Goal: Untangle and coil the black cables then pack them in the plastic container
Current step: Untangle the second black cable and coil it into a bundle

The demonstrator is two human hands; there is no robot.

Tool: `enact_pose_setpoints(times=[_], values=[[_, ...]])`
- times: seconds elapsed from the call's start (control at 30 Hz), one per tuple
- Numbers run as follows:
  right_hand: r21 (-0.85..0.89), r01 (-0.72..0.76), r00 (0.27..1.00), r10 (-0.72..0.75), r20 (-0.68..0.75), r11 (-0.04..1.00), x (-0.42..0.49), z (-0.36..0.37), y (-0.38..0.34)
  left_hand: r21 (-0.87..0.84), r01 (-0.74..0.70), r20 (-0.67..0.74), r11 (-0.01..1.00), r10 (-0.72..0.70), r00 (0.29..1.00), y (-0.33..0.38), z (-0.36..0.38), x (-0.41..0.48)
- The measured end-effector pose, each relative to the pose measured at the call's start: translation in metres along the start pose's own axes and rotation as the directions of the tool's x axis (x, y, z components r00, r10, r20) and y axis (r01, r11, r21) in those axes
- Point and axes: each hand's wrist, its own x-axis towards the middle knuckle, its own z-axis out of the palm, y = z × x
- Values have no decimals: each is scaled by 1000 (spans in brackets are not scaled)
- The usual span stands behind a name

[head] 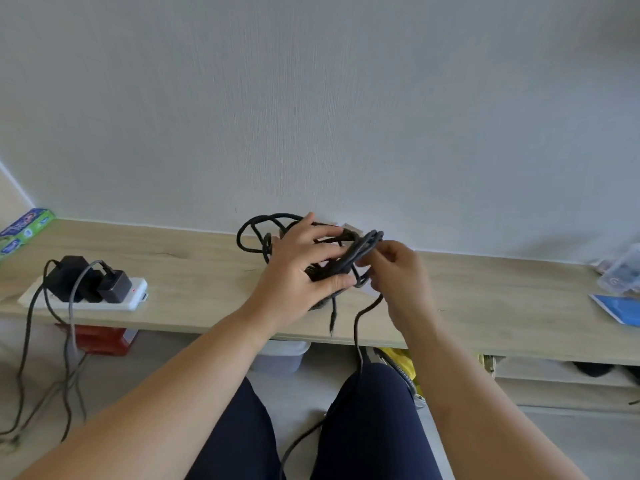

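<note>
Pale textured wall, with a low wooden shelf running along it; a person sits facing it, dark trousers in the foreground. A tangle of black cables is held just above the middle of the shelf, between both hands. The left hand covers the near-left side of the bundle, fingers spread over the top and thumb curled underneath, grasping it. The right hand is just beside it on the bundle's right, fingertips pinching a loop of several strands. Loose loops stick out behind the left hand toward the wall. One long strand drops from the bundle past the shelf's front edge and down between the knees; a short end dangles next to it. White power strip with black adapters to the left, well apart from the hands. Clear plastic box at the far right edge.
</note>
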Motion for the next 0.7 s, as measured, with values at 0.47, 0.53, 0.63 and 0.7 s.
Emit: enact_pose_setpoints(times=[0.47,0.53,0.63,0.7], values=[[222,-155,988,147,52,963,-4,-16,-20,195,50,-121,980,-26,992,9,3,1],[180,-122,992,114,53,976,-5,-14,-22,127,248,57,960,-257,965,16,-1,9],[147,-93,994,84,66,985,-3,-11,-23,74,337,242,939,-344,907,19,-2,13],[132,-83,996,78,47,988,-2,-11,-22,99,302,183,948,-316,931,18,-2,10]])
